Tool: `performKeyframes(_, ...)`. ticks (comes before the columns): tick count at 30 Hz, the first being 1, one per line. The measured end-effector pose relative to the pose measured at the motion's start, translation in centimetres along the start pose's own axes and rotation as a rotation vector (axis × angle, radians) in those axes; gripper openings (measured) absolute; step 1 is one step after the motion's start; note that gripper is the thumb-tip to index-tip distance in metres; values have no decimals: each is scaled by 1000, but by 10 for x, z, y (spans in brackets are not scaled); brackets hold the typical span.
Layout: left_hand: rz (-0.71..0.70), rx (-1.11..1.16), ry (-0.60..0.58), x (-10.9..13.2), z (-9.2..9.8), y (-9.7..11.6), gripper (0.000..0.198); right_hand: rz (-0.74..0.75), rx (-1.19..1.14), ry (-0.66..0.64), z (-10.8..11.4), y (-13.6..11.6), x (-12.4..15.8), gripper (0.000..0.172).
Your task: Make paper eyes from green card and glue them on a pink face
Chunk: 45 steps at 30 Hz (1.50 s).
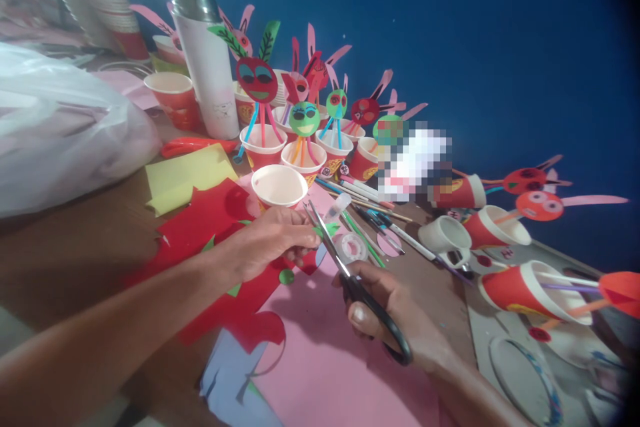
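Left hand point(273, 240) pinches green paper point(327, 230) against right hand's point(395, 313) scissors point(345, 267).

Near centre: scissors point(350, 273) in right hand point(390, 313), blades at paper scrap point(321, 231) pinched by left hand point(273, 237). Behind left hand: single cup point(279, 185). Right of blades: tape roll point(351, 247). Farther back: cups with figures point(300, 147), flask point(205, 60) at left (bag point(60, 127) far left). Far right: tipped cups point(520, 290).

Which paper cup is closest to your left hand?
The empty upright cup just beyond the left hand; those behind it hold straw figures.
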<state>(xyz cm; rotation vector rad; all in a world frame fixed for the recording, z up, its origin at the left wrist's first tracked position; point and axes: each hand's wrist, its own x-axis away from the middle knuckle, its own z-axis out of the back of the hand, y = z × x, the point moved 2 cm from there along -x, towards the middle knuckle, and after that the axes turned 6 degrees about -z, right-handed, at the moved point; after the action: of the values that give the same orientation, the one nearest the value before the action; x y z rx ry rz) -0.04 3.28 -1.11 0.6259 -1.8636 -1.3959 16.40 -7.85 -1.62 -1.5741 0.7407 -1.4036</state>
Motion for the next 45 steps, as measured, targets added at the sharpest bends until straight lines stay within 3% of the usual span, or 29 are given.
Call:
performKeyframes(17, 29, 34, -84, -1, 1, 0, 17, 36, 93, -2, 1, -3, 1, 48)
performKeyframes(27, 28, 24, -123, -4, 1, -1, 17, -43, 69, 5, -2, -6, 0, 54)
performKeyframes(45, 28, 2, -93, -6, 3, -5, 18, -99, 51, 47, -1, -4, -1, 54)
